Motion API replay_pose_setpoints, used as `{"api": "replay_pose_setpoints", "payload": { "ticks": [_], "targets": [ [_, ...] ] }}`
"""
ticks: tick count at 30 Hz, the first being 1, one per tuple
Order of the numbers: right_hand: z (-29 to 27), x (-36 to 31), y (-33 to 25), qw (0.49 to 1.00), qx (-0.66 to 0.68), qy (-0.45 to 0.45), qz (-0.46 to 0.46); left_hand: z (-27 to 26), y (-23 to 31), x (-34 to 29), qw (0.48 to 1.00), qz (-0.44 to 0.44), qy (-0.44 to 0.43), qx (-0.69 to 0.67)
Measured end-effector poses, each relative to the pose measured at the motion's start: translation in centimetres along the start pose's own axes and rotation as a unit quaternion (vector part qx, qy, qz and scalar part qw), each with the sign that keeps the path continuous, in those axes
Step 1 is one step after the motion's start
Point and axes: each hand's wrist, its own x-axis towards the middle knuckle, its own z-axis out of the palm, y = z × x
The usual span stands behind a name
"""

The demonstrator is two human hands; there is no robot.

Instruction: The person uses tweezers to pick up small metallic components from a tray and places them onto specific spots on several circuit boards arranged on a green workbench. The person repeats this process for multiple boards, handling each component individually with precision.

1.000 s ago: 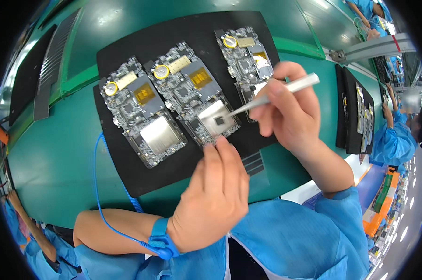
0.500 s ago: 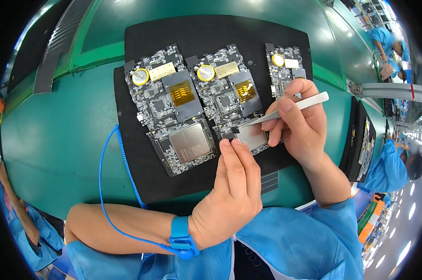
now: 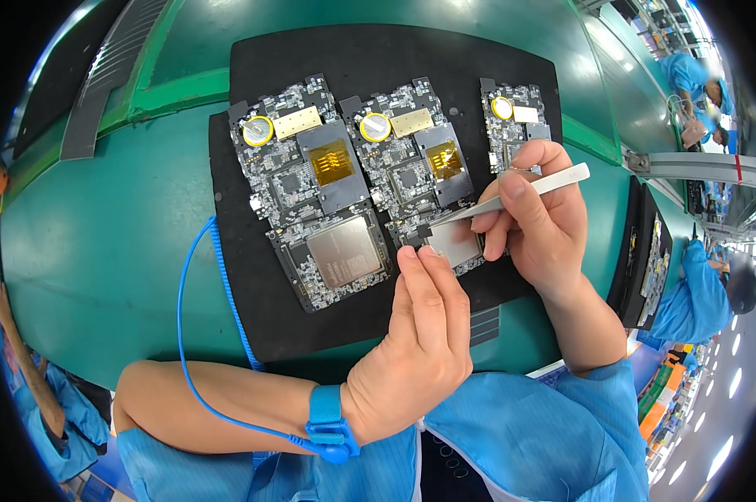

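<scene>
While our left hand (image 3: 416, 351) presses two fingertips on the middle circuit board (image 3: 416, 188) to steady it on the black mat (image 3: 252, 276), our right hand (image 3: 537, 222) pinches tweezers (image 3: 512, 197) closed; their tips meet the silver shield (image 3: 455, 243).

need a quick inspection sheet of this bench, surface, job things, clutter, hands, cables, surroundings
surface: green bench top with a black mat on it.
job's things: three circuit boards lie side by side on the mat; the left board is untouched, the middle board is being worked on, the right board is partly behind a hand. white tweezers point at the silver shield on the middle board.
clutter: nothing seen.
grippers: right hand pinches the tweezers; left hand has its fingers on the middle board's lower edge.
cables: blue coiled cord runs to a blue wrist strap.
surroundings: people in blue coats at nearby benches.
</scene>
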Motion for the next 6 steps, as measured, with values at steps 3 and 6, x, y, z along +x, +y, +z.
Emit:
{"api": "replay_pose_setpoints", "payload": {
  "ticks": [3,6],
  "targets": [
    [0.00,-0.01,-0.04,1.000,-0.005,0.005,0.002,-0.05,0.02,0.01,1.000,-0.001,-0.001,-0.003],
    [0.02,0.05,-0.07,1.000,-0.007,0.007,-0.001,-0.07,0.00,0.00,1.000,0.000,-0.003,-0.003]
  ]
}}
